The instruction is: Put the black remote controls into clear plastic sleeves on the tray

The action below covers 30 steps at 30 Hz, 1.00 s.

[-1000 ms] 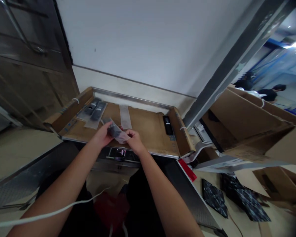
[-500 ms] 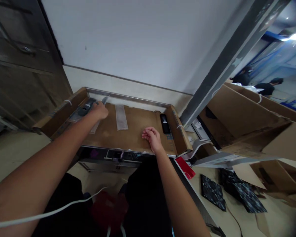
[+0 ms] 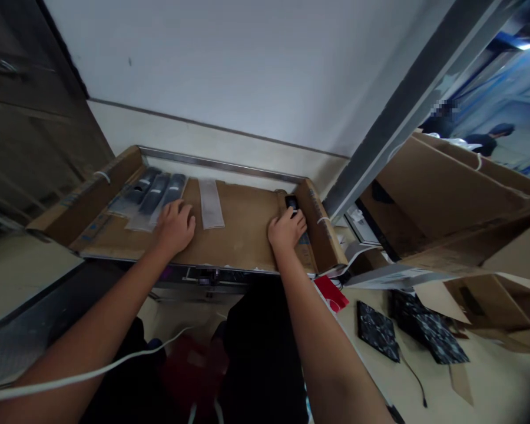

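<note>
Right hand [image 3: 287, 229]'s curled over the black device [image 3: 291, 203] near the tray [image 3: 247, 235]'s right edge, left hand [image 3: 175, 228]'s half-curled by filled sleeves [image 3: 154, 195], left end; can't tell if either grips. Flat sleeve [image 3: 211, 204]'s between.

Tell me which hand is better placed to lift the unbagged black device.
Right, most likely: the right hand is over the black device, while the left hand is across the cardboard tray, by the bagged devices.

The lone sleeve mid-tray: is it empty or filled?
Empty: the lone sleeve looks flat and pale, with no dark shape inside, unlike the three sleeves to its left.
</note>
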### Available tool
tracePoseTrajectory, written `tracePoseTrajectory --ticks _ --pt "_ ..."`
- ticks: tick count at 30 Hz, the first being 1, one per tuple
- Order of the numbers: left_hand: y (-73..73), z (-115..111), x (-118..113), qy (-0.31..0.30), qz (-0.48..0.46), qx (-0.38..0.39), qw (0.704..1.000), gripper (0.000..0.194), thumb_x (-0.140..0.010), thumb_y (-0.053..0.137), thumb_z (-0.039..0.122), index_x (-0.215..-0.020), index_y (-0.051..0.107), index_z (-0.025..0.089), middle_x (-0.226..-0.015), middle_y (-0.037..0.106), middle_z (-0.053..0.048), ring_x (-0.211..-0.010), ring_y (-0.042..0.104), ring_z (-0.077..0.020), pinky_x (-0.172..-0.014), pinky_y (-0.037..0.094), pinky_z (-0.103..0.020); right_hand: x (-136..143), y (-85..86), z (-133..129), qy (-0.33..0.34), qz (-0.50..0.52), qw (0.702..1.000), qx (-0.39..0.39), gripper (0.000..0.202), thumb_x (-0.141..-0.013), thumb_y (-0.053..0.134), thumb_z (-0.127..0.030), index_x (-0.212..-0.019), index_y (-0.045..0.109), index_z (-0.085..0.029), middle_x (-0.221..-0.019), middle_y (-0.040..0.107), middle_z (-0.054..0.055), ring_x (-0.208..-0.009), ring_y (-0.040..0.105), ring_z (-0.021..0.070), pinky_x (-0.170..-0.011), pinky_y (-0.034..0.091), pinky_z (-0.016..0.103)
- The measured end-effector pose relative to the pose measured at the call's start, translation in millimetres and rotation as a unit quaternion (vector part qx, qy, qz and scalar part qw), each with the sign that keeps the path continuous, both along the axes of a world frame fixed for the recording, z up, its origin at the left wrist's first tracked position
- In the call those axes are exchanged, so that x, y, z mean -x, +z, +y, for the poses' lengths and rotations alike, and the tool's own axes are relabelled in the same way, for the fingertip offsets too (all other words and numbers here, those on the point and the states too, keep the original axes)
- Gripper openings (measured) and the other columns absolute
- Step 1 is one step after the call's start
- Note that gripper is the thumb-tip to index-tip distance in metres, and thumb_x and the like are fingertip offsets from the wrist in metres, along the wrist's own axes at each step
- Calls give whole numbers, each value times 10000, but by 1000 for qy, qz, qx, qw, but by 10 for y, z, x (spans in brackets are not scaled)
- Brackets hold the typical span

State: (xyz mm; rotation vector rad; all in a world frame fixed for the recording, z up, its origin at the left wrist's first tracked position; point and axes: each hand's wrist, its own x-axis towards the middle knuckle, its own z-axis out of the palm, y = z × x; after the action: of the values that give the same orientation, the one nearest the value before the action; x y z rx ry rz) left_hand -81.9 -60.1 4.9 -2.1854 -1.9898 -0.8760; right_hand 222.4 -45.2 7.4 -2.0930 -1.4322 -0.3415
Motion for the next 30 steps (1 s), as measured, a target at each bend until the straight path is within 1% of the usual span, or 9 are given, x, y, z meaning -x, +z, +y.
tracePoseTrajectory --ticks 4,8,10,13,16,19,23,27,30 --pt "-45 -94 -22 -58 -13 -14 998 342 -950 454 293 -1215 632 170 -1366 547 -161 -1296 477 -339 -1135 365 -507 -38 18 129 -61 8 996 57 404 -919 526 -245 -1286 549 -78 -1248 566 272 -1181 526 392 -974 408 532" --pt "8 -95 -56 -183 -19 3 983 361 -984 424 331 -1247 617 177 -1306 597 -135 -1219 547 -294 -1082 426 -461 -37 33 153 -54 -13 994 89 348 -907 566 -277 -1197 585 -86 -1168 611 252 -1124 576 374 -945 453 479" --pt "32 -109 -81 -219 -25 22 975 388 -989 434 369 -1291 591 182 -1319 590 -129 -1214 562 -281 -1060 445 -437 -21 58 151 -41 -27 993 109 355 -904 584 -291 -1183 586 -73 -1168 610 266 -1114 591 372 -920 479 467" --pt "49 -124 -123 -232 -23 48 971 427 -964 502 443 -1302 580 195 -1326 578 -122 -1199 574 -290 -1023 460 -431 25 116 158 -14 -51 987 149 369 -939 543 -254 -1225 568 -23 -1173 595 313 -1117 606 374 -872 513 444" --pt "52 -104 -166 -228 -31 62 971 458 -915 581 471 -1276 590 190 -1286 578 -121 -1131 597 -288 -962 482 -414 88 165 163 -1 -69 981 182 406 -989 424 -174 -1335 511 20 -1168 589 339 -1104 635 362 -843 534 424" --pt "46 -47 -203 -220 -45 55 973 367 -896 595 404 -1177 621 170 -1151 612 -108 -1011 615 -264 -897 488 -390 143 174 129 4 -78 978 193 423 -1007 382 -154 -1378 490 19 -1179 586 343 -1078 660 351 -820 549 413" --pt "16 43 -227 -205 -52 38 977 187 -886 576 324 -972 647 175 -957 634 -80 -902 604 -240 -835 477 -361 145 124 -7 33 -74 984 158 342 -1008 396 -160 -1265 571 -18 -1158 618 315 -1056 671 332 -835 545 400" --pt "-5 82 -223 -212 -51 26 976 139 -892 557 285 -846 644 187 -899 635 -66 -849 598 -222 -804 463 -346 59 46 -182 137 1 988 77 312 -1018 439 -280 -1203 612 -96 -1107 691 221 -1004 681 288 -860 520 362" --pt "-2 80 -213 -215 -47 27 975 174 -909 530 271 -799 638 190 -876 632 -64 -823 596 -215 -795 460 -343 12 14 -282 243 148 958 43 342 -988 498 -417 -1155 645 -157 -987 732 128 -841 696 230 -757 521 303"
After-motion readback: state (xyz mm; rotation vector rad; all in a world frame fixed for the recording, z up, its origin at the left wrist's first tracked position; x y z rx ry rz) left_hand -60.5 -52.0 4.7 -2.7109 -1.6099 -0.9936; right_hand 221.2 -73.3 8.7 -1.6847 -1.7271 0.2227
